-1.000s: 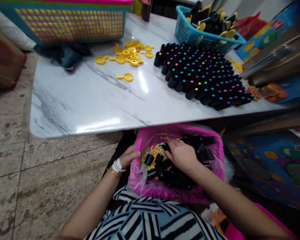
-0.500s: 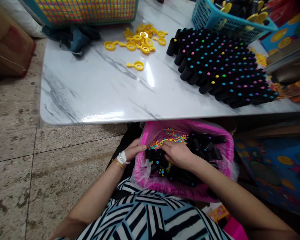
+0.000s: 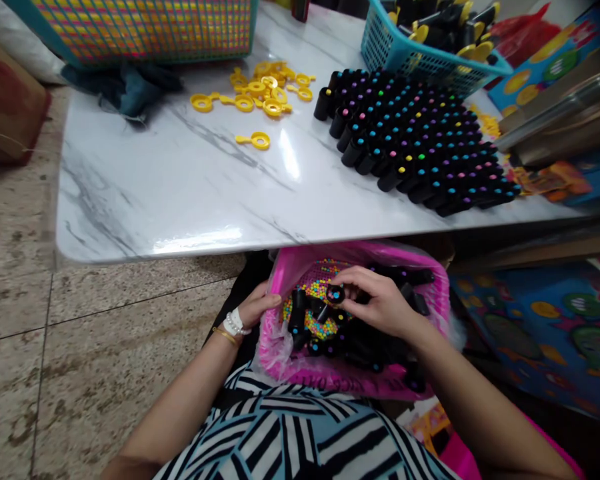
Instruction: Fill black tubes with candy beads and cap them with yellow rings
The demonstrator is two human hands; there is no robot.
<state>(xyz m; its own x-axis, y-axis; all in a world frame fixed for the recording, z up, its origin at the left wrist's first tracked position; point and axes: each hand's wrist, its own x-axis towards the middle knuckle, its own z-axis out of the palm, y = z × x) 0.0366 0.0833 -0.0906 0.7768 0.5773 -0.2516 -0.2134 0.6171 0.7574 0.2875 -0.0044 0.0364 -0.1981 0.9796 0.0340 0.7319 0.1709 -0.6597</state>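
At the far left we see a brown cardboard box (image 3: 10,100) on a speckled tile floor (image 3: 10,260). Beside it, at the back of a white marbled table (image 3: 145,180), stands a teal lattice basket (image 3: 145,30), yellow and pink contents showing through its openings; a dark blue cloth (image 3: 130,90) lies crumpled at its near side. Below the table's front edge we find the left hand (image 3: 257,305), closed over the left rim of a pink basket (image 3: 269,339) lined with clear plastic film, its thumb on top; most of its fingers are hidden from us. Above, on the tabletop, we note a loose heap of yellow ring pieces (image 3: 267,93) with short tabs, and one more lying apart, nearer to us. Within the pink basket, multicoloured beads (image 3: 316,291) gather toward the left, and black tubes (image 3: 299,310) lie among and beside them. Over these beads we observe a single black cylinder (image 3: 336,294), its round end turned toward us and showing a blue dot, pinched between the thumb and fingers of the right hand (image 3: 380,303), which are closed to its width. Farther right, we see close rows of upright black cylinders (image 3: 420,140) with coloured dots on top, a blue basket (image 3: 430,67) of black-and-yellow pieces behind them, and a red plastic bag (image 3: 525,33).
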